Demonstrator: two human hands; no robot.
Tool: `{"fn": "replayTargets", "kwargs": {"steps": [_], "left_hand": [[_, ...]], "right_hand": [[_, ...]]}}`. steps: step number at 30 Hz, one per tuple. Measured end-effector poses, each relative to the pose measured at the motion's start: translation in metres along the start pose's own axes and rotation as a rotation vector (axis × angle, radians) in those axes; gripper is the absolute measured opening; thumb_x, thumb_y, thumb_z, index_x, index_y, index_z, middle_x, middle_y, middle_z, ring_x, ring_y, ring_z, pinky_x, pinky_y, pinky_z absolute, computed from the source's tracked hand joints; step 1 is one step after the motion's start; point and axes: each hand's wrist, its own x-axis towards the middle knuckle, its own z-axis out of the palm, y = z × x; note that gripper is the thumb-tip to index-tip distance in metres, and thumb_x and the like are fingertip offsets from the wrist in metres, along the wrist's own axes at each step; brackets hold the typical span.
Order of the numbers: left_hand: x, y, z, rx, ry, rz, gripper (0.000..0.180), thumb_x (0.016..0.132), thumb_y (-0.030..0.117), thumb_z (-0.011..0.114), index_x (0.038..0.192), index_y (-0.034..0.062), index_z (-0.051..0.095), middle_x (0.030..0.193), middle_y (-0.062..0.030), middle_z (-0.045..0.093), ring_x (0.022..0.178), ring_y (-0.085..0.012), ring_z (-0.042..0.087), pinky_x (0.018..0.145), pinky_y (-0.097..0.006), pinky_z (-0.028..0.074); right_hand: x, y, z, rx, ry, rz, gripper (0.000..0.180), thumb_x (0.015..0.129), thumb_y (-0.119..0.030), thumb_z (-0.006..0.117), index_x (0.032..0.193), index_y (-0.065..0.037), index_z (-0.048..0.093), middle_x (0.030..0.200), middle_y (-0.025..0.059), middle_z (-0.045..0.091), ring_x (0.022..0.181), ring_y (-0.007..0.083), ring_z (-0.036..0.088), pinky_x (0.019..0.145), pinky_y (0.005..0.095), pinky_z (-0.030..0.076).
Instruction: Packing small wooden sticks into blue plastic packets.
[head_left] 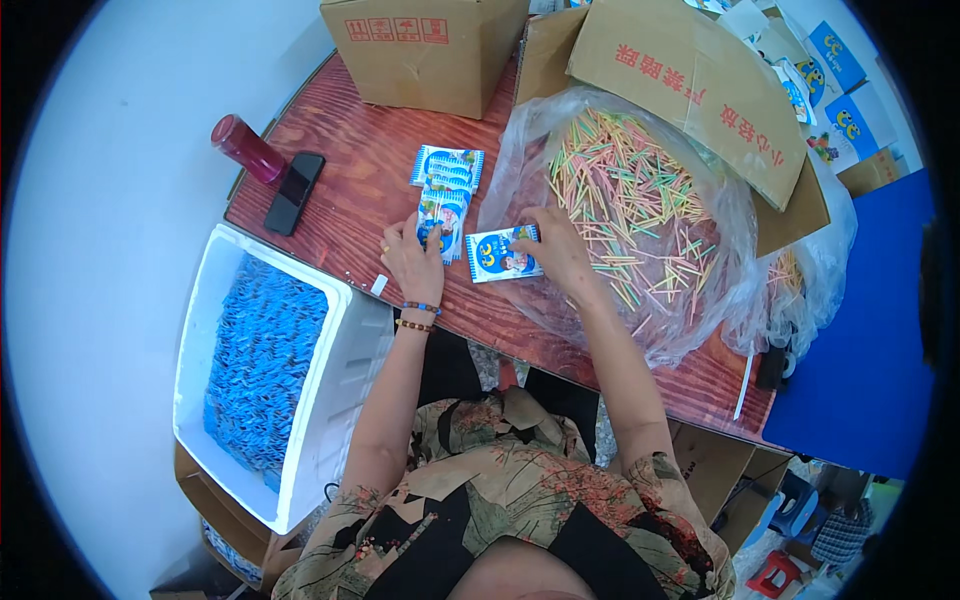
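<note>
My left hand (413, 262), with two beaded bracelets at the wrist, curls at the lower left edge of a short column of overlapping blue-and-white packets (450, 178). Its thumb and fingertips pinch the lowest packet there. My right hand (560, 252) grips the right end of a separate blue-and-white packet (492, 256) lying almost level just right of the column. Right of that hand, a clear plastic bag (520, 135) spreads open around a heap of thin pastel sticks (625, 170) in pink, yellow and green.
A white foam box (335, 370) full of blue packets (262, 350) stands at the left. A phone (295, 193) and a red-filled jar (248, 148) lie near the table's left edge. Cardboard boxes (425, 70) stand behind; a blue board (860, 340) is at right.
</note>
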Motion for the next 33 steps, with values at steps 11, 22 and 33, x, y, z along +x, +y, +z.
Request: {"fn": "replayTargets", "kwargs": {"steps": [11, 22, 33], "left_hand": [[0.0, 0.005, -0.01, -0.209, 0.044, -0.074, 0.049, 0.086, 0.026, 0.065, 0.128, 0.0051, 0.05, 0.11, -0.0138, 0.051, 0.104, -0.028, 0.05, 0.09, -0.045, 0.037], [-0.014, 0.08, -0.045, -1.016, -0.495, -0.201, 0.027, 0.086, 0.01, 0.067, 0.11, -0.0007, 0.061, 0.097, -0.0063, 0.065, 0.087, -0.0108, 0.06, 0.077, -0.028, 0.05], [-0.043, 0.088, -0.043, -1.169, -0.465, -0.366, 0.014, 0.088, 0.005, 0.064, 0.1, -0.0001, 0.069, 0.09, -0.002, 0.069, 0.077, -0.0039, 0.06, 0.07, -0.021, 0.05]], "right_hand": [[0.005, 0.007, 0.003, 0.075, 0.023, 0.065, 0.017, 0.077, -0.021, 0.067, 0.082, -0.004, 0.069, 0.081, 0.0156, 0.066, 0.075, 0.0301, 0.064, 0.067, 0.0404, 0.047], [-0.006, -0.009, -0.035, 0.725, -0.184, 0.047, 0.013, 0.089, -0.013, 0.061, 0.089, -0.001, 0.067, 0.079, 0.0006, 0.065, 0.076, 0.006, 0.058, 0.07, 0.0234, 0.046], [-0.045, -0.008, -0.016, 0.966, -0.058, 0.265, 0.013, 0.083, -0.009, 0.068, 0.092, 0.001, 0.069, 0.079, 0.0004, 0.066, 0.069, 0.0036, 0.057, 0.063, 0.0205, 0.046]]}}
